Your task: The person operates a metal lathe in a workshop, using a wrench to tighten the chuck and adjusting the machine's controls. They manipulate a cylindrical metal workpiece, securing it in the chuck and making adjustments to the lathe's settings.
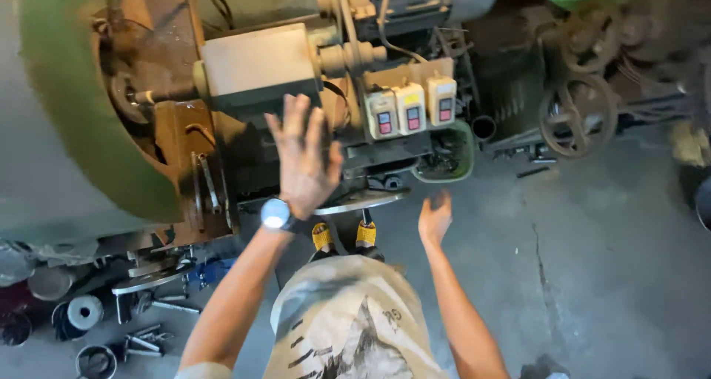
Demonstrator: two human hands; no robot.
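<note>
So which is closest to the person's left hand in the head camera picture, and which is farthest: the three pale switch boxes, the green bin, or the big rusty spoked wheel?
From the left hand, open with fingers spread:
1. Three pale switch boxes with red and black buttons, just right of it on the machine.
2. Green bin of scrap, farther right, below the boxes.
3. Big rusty spoked wheel, far right, farthest.

Cracked concrete floor [592,275]: steel rings [85,312] and loose tools [144,340] lie well left of left hand [304,157]; handwheel [578,116] right.
</note>
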